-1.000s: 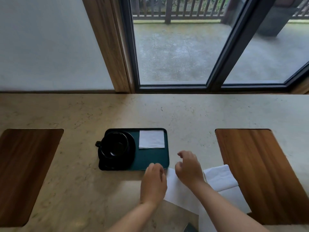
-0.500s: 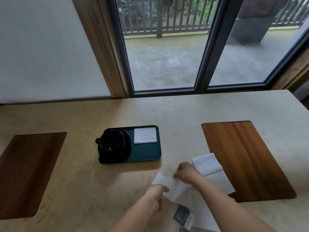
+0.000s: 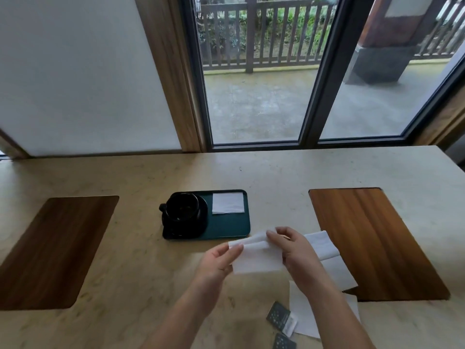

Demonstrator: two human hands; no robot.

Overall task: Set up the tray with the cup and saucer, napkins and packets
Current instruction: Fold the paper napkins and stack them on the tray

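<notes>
head view: one camera only
left hand (image 3: 219, 258): pinched on near-left corner of white paper napkin (image 3: 256, 258), lifted off the beige stone counter (image 3: 141, 260)
right hand (image 3: 292, 250): pinched on its far edge, mid-fold
dark green rectangular tray (image 3: 226, 226): just beyond – black cup on black saucer (image 3: 185, 212) at left, folded white napkin (image 3: 227, 203) far right
dark patterned packets (image 3: 278, 313): on counter, near edge
tip: match corners, crease flat, lay beside first napkin – judgement
</notes>
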